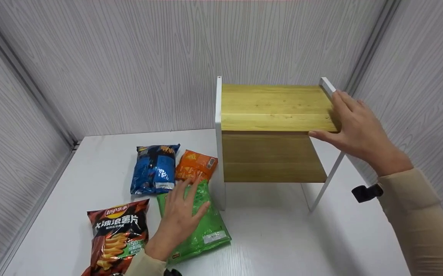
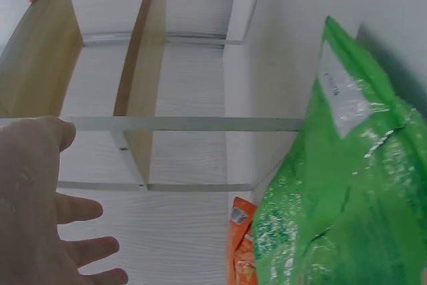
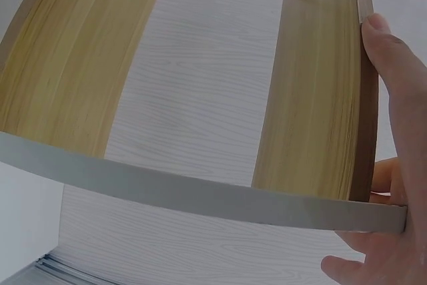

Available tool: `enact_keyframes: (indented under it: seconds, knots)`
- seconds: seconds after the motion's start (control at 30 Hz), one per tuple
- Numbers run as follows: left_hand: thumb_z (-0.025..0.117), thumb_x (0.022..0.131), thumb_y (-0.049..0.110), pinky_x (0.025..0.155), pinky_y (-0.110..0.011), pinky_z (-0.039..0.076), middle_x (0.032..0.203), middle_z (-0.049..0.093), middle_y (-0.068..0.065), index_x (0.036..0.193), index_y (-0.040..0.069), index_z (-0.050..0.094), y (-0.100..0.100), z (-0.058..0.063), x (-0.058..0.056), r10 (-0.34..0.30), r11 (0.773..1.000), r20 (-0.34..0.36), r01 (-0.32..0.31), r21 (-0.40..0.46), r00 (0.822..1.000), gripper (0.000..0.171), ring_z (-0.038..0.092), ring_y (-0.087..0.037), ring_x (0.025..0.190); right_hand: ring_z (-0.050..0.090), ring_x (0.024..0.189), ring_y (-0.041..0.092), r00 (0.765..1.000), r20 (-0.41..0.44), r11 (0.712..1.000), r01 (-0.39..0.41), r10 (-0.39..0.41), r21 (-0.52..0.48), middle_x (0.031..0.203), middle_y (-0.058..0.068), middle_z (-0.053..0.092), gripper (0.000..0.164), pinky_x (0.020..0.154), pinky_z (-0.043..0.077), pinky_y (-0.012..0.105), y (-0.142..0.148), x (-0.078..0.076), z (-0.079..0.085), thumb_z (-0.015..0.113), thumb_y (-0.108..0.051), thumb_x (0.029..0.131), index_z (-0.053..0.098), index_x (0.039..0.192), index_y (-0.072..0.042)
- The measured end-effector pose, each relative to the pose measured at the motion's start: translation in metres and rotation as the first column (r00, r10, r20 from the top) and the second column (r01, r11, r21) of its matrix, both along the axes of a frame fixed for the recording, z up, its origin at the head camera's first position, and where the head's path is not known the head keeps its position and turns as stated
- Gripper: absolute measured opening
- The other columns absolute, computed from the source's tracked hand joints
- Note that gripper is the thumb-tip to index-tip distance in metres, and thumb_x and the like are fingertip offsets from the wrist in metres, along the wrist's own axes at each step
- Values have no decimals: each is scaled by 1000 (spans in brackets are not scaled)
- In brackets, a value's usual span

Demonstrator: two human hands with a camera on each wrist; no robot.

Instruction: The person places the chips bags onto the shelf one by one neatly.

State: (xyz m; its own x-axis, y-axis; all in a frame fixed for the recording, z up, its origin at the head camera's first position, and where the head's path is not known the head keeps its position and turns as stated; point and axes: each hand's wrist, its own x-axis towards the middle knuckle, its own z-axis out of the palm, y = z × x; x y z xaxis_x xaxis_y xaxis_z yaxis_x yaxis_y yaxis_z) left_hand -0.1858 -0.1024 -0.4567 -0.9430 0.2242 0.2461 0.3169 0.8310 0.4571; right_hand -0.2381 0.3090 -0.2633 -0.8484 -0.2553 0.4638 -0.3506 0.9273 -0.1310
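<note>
A small two-tier shelf [image 1: 275, 109] with wooden boards and white side frames stands right of centre in the head view. My right hand [image 1: 363, 132] grips its upper right corner; the thumb [image 3: 379, 28] lies along the front edge of the top board, and the fingers go over the white side rail [image 3: 200, 195]. My left hand [image 1: 183, 214] is over a green snack bag [image 1: 210, 230], fingers spread and nothing held. The left wrist view shows this hand [image 2: 33, 205] beside the shelf's left frame [image 2: 213, 124], with the green bag across from it.
Behind the green bag lie a blue snack bag [image 1: 154, 168] and a small orange snack bag [image 1: 196, 165], the latter close to the shelf's left frame. A red and black chip bag [image 1: 120, 237] is at the front left. Panel walls [image 1: 148, 69] enclose the white table [image 1: 102, 168].
</note>
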Motion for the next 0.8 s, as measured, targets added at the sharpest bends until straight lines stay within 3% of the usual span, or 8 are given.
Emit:
enact_keyframes:
  seconds: [0.1,0.2,0.33,0.43,0.57,0.8]
  knots:
    - [46,95,65,118,-70,16,162,23,-16,156,16,31,1,-18,7,6,999,132,-2,-36,991,80,19,-43,150,44,127,50,1000,-6,1000,-3,3,-9,154,20,40,99,103,37,65,-1,-1,-2,73,-59,81,28,155,-10]
    - [44,88,76,115,-76,6,163,19,-18,156,18,31,3,-38,13,38,997,249,-19,-76,968,90,14,-46,150,45,125,49,1000,-4,1000,-4,4,-13,153,20,40,98,102,38,65,-3,-2,-2,73,-59,81,30,153,-9]
    - [49,78,84,110,-80,2,163,17,-22,156,16,31,7,-63,19,65,993,335,-29,-111,940,105,10,-48,150,45,125,50,1000,-6,1000,-4,4,-16,153,20,41,97,102,38,65,-4,-1,-2,73,-59,80,32,151,-7]
    - [56,71,87,109,-82,4,162,18,-24,156,13,30,10,-78,23,74,989,345,-26,-143,936,115,11,-49,150,45,127,51,1000,-3,1000,-4,4,-20,154,21,40,98,104,37,65,-5,0,-3,74,-59,80,33,151,-6]
    - [65,65,84,109,-81,2,162,19,-26,156,13,30,13,-91,26,83,980,305,-22,-197,949,120,12,-50,150,43,130,51,1000,4,1000,-1,1,-27,154,21,39,98,105,36,66,-3,1,-2,74,-58,80,31,152,-8]
    - [75,77,59,111,-79,1,164,18,-22,155,15,31,14,-96,25,72,972,263,-8,-236,962,101,11,-47,151,45,127,48,1000,4,999,6,-6,-38,152,20,42,96,102,38,66,0,1,0,74,-58,80,32,152,-11]
